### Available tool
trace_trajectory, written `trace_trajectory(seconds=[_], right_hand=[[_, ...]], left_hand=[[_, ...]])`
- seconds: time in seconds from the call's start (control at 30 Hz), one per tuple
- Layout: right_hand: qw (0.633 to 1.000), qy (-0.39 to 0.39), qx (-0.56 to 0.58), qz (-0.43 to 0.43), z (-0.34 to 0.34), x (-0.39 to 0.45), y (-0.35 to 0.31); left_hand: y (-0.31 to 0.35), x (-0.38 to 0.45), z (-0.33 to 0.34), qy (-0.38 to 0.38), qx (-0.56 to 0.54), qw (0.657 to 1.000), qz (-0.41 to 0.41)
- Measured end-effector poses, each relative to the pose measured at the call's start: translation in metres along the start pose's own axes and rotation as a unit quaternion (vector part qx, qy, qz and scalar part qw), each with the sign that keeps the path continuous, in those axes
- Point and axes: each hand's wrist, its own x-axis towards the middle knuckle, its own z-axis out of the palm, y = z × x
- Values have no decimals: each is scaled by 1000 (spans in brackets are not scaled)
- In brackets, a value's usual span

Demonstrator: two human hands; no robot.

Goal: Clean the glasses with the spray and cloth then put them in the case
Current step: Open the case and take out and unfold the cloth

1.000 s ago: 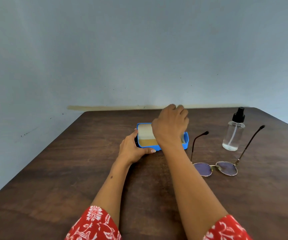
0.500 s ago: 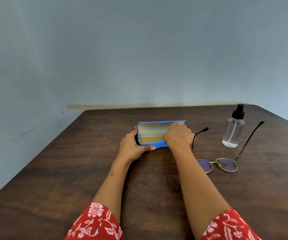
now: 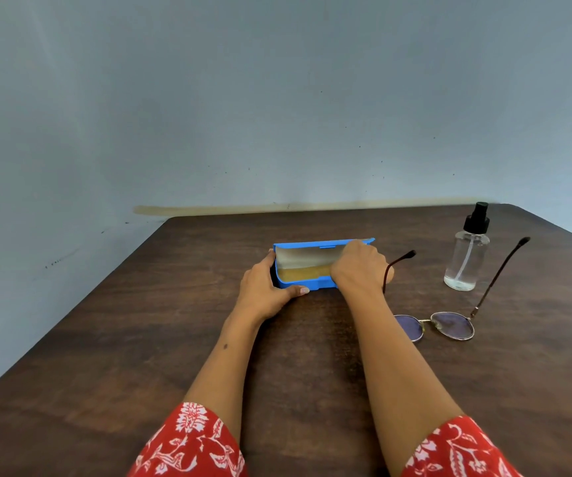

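Big dark wooden table [image 3: 140,339] with a streaky brown grain and rounded corners takes up most of the view, pushed against a plain blue-grey wall [image 3: 277,98] that's a bit speckled. Two bare forearms come in from the bottom with red floral sleeves [image 3: 191,442]. In the middle sits the blue case [image 3: 298,284], a hard, smooth rectangular box lying open, lid standing up at the back with a pale lining, and something tan and soft-looking on the bottom. The left hand [image 3: 264,290] grips the case's left end, thumb along the front edge, fingers wrapped behind. The right hand [image 3: 357,266] is curled over the right end of the case, fingers reaching inside; can't tell what they're pinching, if anything. Off to the right, the clear round spray bottle [image 3: 467,259] with a black pump top stands upright. The glasses [image 3: 442,325] lie just in front of it, thin metal frame, roundish tinted lenses, temples open and pointing away.
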Motion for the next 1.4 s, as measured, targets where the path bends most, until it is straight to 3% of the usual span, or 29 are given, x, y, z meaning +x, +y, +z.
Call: trace_trajectory(seconds=[0.23,0.37,0.67,1.07,1.27,1.33,1.4], right_hand=[[999,-14,50,5,0,-5,3],[998,20,57,-9,-1,-8,-1],[997,54,14,-52,-13,-23,-18],[981,102,65,-154,-82,-50,-41],[979,65,82,-174,-122,-60,-32],[978,43,91,-181,-129,-66,-25],[977,20,80,-195,-135,-71,-17]], left_hand=[[1,1,1,-4,6,1000,-3],[1,1,0,0,-6,1000,-8],[-1,4,1,-4,0,1000,-29],[-7,8,2,-4,-24,999,-41],[-7,-6,-3,6,-36,998,-42],[1,-15,-10,56,-46,997,-11],[20,-29,-22,130,-136,982,20]])
